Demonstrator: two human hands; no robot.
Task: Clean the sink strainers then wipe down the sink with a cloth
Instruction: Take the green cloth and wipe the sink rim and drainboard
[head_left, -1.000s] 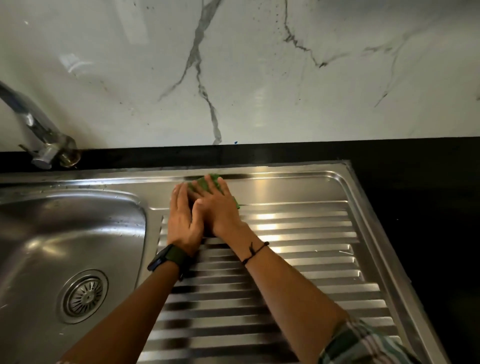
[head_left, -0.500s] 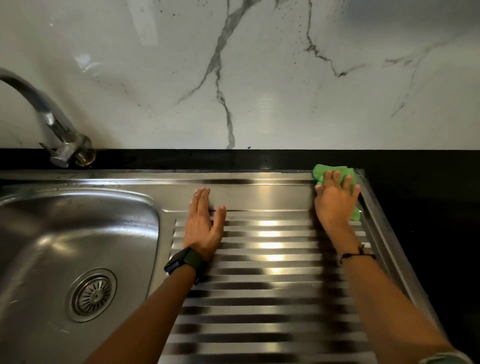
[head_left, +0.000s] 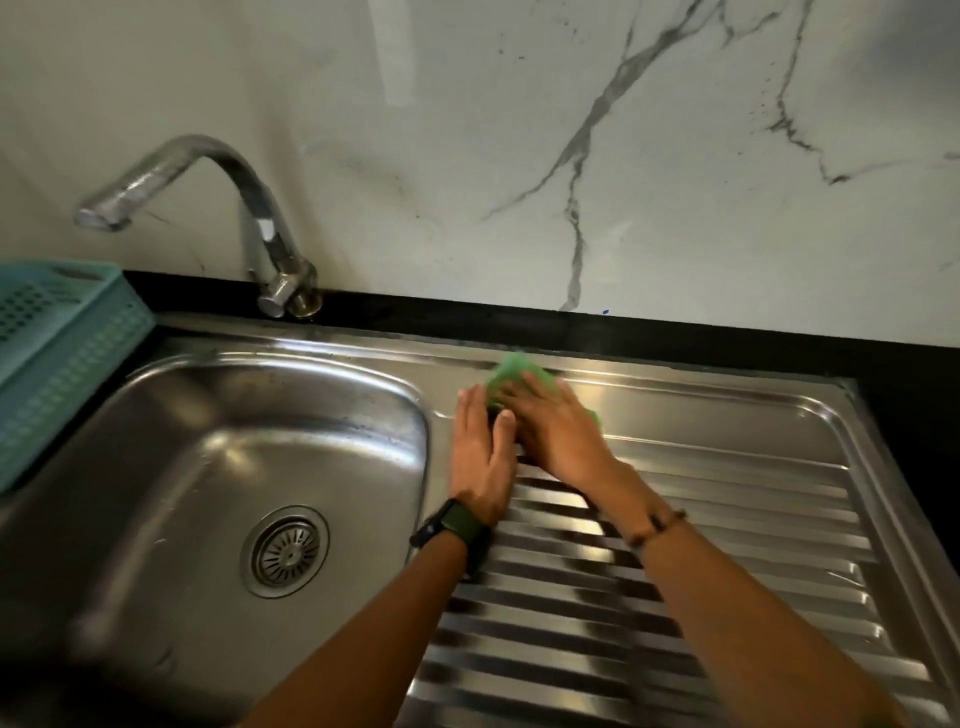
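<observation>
Right hand (head_left: 558, 431) flat, pressing green cloth (head_left: 511, 371) on drainboard (head_left: 727, 467), frame centre; left hand (head_left: 480, 452) flat, empty, bracing. Advised: even pressure, strokes along ridges.

A green cloth (head_left: 511, 371) lies bunched on the flat far strip of the steel sink (head_left: 218, 457), just beyond the ribbed drainboard (head_left: 701, 545), mostly covered by a flat hand pressing on it. A round metal strainer (head_left: 284, 552) with radial slots sits in the basin's drain.
</observation>
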